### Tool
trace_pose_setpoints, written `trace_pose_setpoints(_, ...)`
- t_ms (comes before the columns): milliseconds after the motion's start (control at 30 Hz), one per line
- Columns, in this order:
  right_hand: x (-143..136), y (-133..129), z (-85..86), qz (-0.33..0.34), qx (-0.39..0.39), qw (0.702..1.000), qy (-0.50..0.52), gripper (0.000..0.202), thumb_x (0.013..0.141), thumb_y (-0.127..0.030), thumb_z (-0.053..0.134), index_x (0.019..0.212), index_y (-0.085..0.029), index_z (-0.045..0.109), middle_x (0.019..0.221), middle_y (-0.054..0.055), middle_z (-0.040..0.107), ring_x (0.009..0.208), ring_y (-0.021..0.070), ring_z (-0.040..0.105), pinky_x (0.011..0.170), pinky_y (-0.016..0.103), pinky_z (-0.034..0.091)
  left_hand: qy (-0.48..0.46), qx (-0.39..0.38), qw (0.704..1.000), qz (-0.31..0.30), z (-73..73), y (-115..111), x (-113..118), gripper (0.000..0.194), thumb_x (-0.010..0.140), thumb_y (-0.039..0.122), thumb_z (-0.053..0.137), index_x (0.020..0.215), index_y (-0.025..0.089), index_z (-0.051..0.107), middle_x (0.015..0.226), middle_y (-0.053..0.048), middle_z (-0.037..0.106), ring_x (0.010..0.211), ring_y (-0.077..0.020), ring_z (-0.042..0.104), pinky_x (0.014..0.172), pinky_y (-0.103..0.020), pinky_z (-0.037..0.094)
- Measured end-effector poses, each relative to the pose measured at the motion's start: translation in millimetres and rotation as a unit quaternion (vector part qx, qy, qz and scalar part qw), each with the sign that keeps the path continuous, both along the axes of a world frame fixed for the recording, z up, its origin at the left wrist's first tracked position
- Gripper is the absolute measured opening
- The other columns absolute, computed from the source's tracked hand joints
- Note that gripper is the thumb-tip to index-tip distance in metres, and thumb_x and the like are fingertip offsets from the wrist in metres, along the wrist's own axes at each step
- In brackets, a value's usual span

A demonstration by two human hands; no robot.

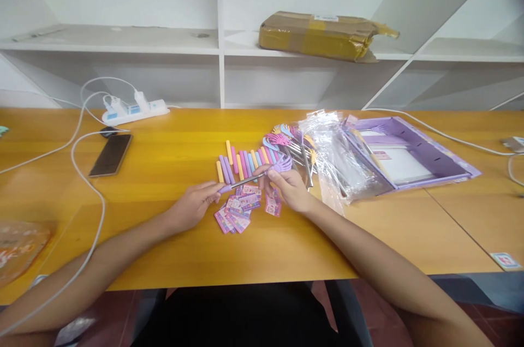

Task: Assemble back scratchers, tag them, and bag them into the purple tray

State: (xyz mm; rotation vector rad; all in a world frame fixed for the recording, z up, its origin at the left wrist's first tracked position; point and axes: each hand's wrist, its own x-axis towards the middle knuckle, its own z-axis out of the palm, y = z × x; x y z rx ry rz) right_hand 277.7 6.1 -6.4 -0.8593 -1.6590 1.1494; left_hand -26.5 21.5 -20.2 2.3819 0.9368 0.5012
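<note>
Between my hands is a back scratcher (244, 180) with a purple handle, a metal rod and a purple claw head. My left hand (196, 202) pinches its handle end. My right hand (287, 187) grips it close to the claw. Behind it lies a row of pastel handle tubes (241, 161) in yellow, pink, purple and blue. Several printed cards (235, 213) are piled just in front, and a few more cards (273, 205) lie by my right hand. Beyond that hand sits a heap of metal rods with coloured claw heads (282, 139).
Clear plastic bags (331, 150) lie against an open purple box (446, 172) on the right. To the left are a phone (111, 155), a white power strip (135, 111) and a cable (98, 189) crossing my left arm. A taped carton (317, 36) rests on the shelf.
</note>
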Motion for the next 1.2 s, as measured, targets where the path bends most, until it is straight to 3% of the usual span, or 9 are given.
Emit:
trace_pose_setpoints(100, -2.8, -1.1, -2.2, 0.008, 0.000, 1.000, -0.003, 0.057, 0.105, -0.060, 0.047, 0.072, -0.018, 0.069, 0.074, 0.005, 0.066, 0.065, 0.0147, 0.058, 0.071, 0.031, 0.052, -0.005, 0.005, 1.000, 0.003, 0.6, -2.2, 1.6, 0.037, 0.108, 0.027, 0.036, 0.130, 0.024, 0.066, 0.099, -0.007, 0.069, 0.092, -0.0221, 0.064, 0.084, -0.032, 0.052)
trace_pose_setpoints(333, -7.1, -1.1, -7.4, 0.028, -0.029, 0.999, 0.011, 0.050, 0.103, -0.061, 0.049, 0.098, -0.018, 0.074, 0.073, 0.001, 0.064, 0.056, 0.0122, 0.055, 0.057, 0.027, 0.048, -0.004, -0.010, 1.000, 0.002, 8.5, -3.2, 8.7, 0.036, 0.108, 0.028, 0.037, 0.127, 0.022, 0.067, 0.092, -0.005, 0.067, 0.084, -0.0205, 0.061, 0.079, -0.031, 0.050)
trace_pose_setpoints(567, -11.6, -1.6, -15.0, 0.037, -0.024, 0.998, 0.032, 0.047, 0.105, -0.057, 0.048, 0.107, -0.017, 0.073, 0.069, -0.001, 0.061, 0.056, 0.0128, 0.055, 0.060, 0.028, 0.047, -0.025, -0.018, 1.000, 0.003, 5.9, -4.5, 10.6, 0.038, 0.108, 0.028, 0.039, 0.135, 0.022, 0.065, 0.096, -0.005, 0.069, 0.086, -0.0203, 0.062, 0.081, -0.030, 0.051)
trace_pose_setpoints(767, -14.4, -2.7, -15.7, 0.052, -0.017, 0.998, 0.036, 0.044, 0.107, -0.052, 0.046, 0.102, -0.017, 0.073, 0.072, 0.000, 0.062, 0.056, 0.0115, 0.053, 0.060, 0.027, 0.047, -0.037, -0.021, 0.999, -0.002, 10.5, -7.2, 12.5, 0.038, 0.108, 0.027, 0.040, 0.135, 0.022, 0.066, 0.101, -0.006, 0.071, 0.090, -0.0205, 0.064, 0.085, -0.030, 0.053)
trace_pose_setpoints(1067, -15.2, -5.3, -23.7, 0.058, -0.004, 0.998, 0.005, 0.050, 0.107, -0.057, 0.042, 0.107, -0.016, 0.071, 0.072, 0.000, 0.061, 0.058, 0.0118, 0.054, 0.061, 0.027, 0.049, -0.033, -0.035, 0.999, 0.000, 14.3, -10.3, 12.1, 0.040, 0.109, 0.032, 0.039, 0.137, 0.018, 0.064, 0.112, -0.009, 0.074, 0.098, -0.0209, 0.068, 0.092, -0.031, 0.053)
trace_pose_setpoints(1200, -13.0, -1.1, -19.9, 0.029, 0.028, 0.997, -0.060, 0.053, 0.107, -0.057, 0.039, 0.088, -0.018, 0.068, 0.080, 0.003, 0.066, 0.063, 0.0133, 0.057, 0.067, 0.030, 0.052, -0.029, -0.069, 0.997, -0.007, 14.2, -4.7, 12.0, 0.040, 0.109, 0.042, 0.039, 0.133, 0.021, 0.063, 0.120, -0.009, 0.073, 0.107, -0.0228, 0.067, 0.095, -0.033, 0.051)
